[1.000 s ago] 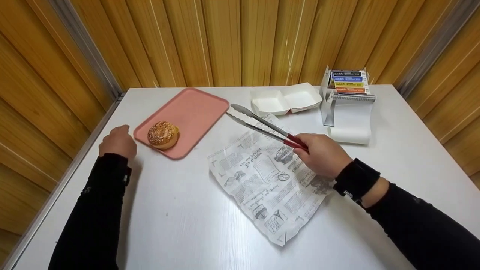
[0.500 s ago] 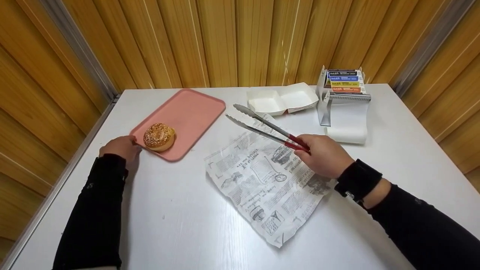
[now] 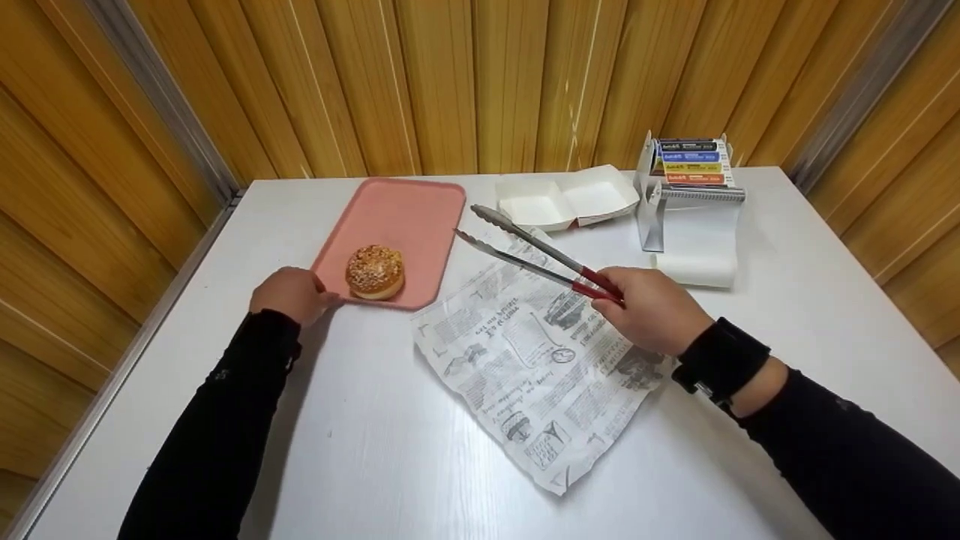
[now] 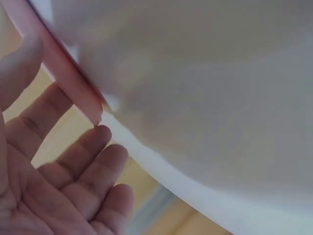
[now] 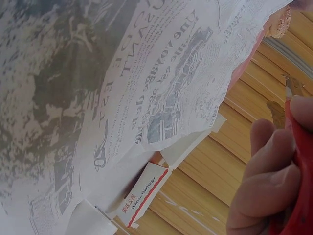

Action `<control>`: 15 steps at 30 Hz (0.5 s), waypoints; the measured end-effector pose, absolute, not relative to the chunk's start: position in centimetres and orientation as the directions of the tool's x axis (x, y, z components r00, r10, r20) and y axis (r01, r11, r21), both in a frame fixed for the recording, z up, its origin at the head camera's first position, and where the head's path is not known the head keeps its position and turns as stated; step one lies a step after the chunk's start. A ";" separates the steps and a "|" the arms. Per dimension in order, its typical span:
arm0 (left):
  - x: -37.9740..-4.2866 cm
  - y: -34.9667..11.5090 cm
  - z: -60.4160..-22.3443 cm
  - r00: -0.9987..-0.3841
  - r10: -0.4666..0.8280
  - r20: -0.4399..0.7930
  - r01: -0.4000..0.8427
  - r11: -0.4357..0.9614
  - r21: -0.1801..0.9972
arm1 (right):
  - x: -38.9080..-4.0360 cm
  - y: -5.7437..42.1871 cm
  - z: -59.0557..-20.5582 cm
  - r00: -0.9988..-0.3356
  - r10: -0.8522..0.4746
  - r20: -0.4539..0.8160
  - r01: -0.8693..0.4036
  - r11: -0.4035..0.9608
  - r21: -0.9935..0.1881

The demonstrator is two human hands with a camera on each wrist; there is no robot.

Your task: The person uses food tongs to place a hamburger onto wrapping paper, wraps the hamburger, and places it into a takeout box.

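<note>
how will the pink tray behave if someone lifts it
The pink tray is probably stiff, since its sides run straight between rounded corners. The bun sits toward its near end, so that end may feel heavier. If tilted, the bun could slide, as that surface looks smooth.

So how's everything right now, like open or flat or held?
Tongs: open, gripped by the right hand
Pink tray: held near a corner by the left hand
Bun: sitting on the tray
Burger box: open
Printed paper: spread on the table
White sheet: curled at the bottom
</note>
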State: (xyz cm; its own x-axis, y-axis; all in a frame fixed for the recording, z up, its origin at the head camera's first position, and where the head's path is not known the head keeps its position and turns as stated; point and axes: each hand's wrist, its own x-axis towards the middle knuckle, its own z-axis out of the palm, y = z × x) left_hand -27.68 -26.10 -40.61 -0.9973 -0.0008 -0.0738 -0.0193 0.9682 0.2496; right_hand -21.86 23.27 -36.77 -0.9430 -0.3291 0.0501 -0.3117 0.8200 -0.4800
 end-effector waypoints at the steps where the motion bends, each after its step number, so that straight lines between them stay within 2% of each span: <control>1: -27.7 -25.5 -40.7 -0.998 0.007 -0.064 -0.009 0.970 0.243 | -21.9 23.3 -36.8 -0.943 -0.331 0.049 -0.312 0.819 -0.480; 7: -27.5 -22.7 -40.9 -0.999 0.021 -0.025 0.016 0.982 0.188 | -22.0 23.1 -36.9 -0.943 -0.329 0.049 -0.311 0.820 -0.480; 15: -27.4 -21.4 -40.8 -0.996 -0.042 -0.081 -0.054 0.986 0.155 | -22.2 22.3 -37.0 -0.935 -0.352 0.038 -0.320 0.795 -0.516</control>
